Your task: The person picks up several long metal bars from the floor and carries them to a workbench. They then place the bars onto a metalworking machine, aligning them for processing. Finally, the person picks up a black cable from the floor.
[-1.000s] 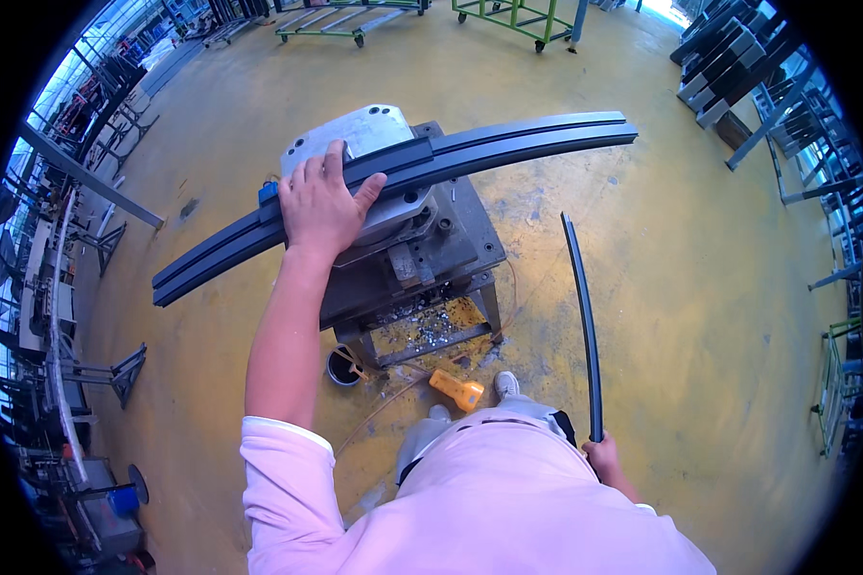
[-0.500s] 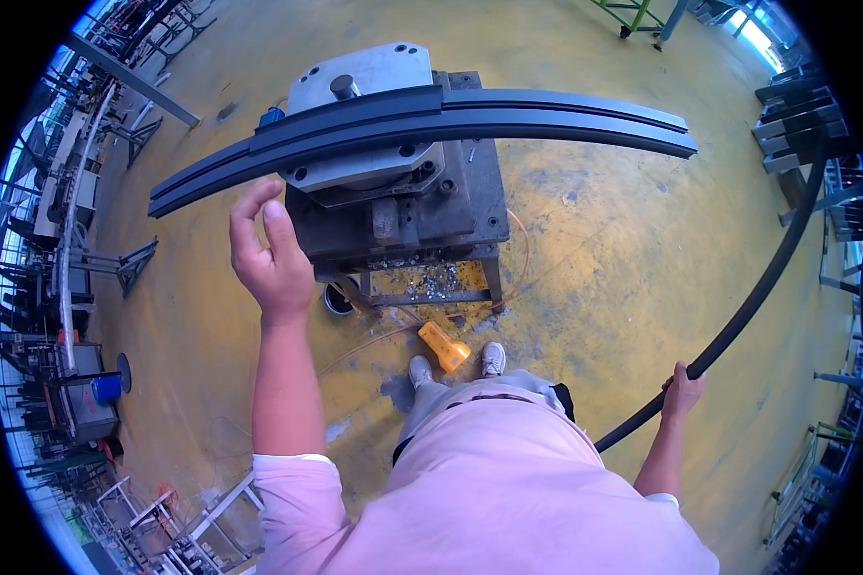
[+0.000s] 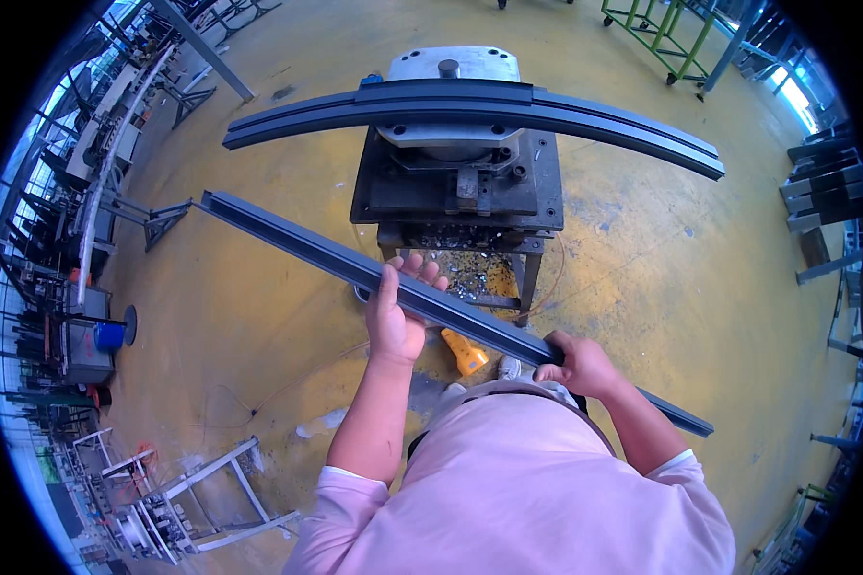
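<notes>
A long dark grey metal profile [image 3: 302,246] slants across in front of me, its far end to the upper left and its other end showing beyond my right forearm. My left hand [image 3: 398,324] cradles it from below near the middle, thumb on the near side and fingertips showing past the far side. My right hand [image 3: 585,366] is closed round it farther down to the right, close to my waist. A second dark profile [image 3: 623,129] lies crosswise over a machine [image 3: 451,62] with light metal plates, touched by neither hand.
The machine stands on a dark metal table [image 3: 366,182], with small scraps [image 3: 470,273] beneath. On the floor by my feet lies an orange-yellow object [image 3: 465,353]. Racks line both sides; a green wheeled frame [image 3: 666,38] stands far right and a pale metal frame [image 3: 230,494] lower left.
The lone profile has come from my right side to across my front. My left hand has moved from near the machine onto it, and my right hand has come inward with it.
</notes>
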A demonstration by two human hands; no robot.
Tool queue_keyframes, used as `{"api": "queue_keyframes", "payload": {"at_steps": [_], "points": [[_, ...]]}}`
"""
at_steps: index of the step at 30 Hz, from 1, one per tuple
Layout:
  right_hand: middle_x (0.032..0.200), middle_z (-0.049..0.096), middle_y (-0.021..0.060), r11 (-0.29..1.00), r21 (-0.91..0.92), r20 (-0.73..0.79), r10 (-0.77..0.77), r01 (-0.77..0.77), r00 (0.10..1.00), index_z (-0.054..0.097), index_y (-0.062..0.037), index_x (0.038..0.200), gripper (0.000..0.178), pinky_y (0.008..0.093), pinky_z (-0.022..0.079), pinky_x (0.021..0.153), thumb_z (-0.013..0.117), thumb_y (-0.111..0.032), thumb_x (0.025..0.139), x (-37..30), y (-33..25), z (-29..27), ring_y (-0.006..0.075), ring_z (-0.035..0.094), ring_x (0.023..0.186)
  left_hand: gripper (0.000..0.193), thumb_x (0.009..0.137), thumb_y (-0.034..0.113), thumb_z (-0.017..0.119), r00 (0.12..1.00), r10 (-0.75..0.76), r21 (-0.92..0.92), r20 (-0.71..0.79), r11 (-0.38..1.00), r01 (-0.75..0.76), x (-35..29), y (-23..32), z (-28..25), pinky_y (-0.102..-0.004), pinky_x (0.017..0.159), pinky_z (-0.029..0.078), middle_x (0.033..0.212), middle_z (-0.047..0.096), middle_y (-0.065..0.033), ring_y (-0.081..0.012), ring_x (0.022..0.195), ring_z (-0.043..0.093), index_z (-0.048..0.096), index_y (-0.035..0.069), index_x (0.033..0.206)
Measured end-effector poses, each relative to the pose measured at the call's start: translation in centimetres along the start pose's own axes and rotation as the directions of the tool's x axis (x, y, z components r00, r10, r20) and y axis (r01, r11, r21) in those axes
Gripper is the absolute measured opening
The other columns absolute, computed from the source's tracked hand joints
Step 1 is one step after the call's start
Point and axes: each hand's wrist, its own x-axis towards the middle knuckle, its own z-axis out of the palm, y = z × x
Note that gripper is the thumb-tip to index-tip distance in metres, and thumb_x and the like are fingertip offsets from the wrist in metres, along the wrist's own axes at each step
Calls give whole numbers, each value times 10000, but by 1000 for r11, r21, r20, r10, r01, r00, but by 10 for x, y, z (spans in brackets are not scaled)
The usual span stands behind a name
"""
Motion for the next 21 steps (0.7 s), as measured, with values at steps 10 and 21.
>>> {"api": "queue_keyframes", "payload": {"at_steps": [10,21], "points": [[933,680,258,961,-272,110,83,-50,991,597,-45,1153,393,486,510,780,617,-381,950,-32,-34,58,444,649,906,444,1029,521,444,943,13,-184,-334,980,-79,-5,27,-123,-531,877,535,1111,627,-86,-292,998,637,526,105,1156],[1064,663,175,927,-361,-223,16,-98,975,585,-47,1233,392,449,511,837,697,-147,871,-104,59,-8,393,633,999,538,1012,604,402,916,94,-134,-391,978,-157,8,41,-139,-341,624,487,868,538,-10,-150,710,508,545,104,1151]]}}
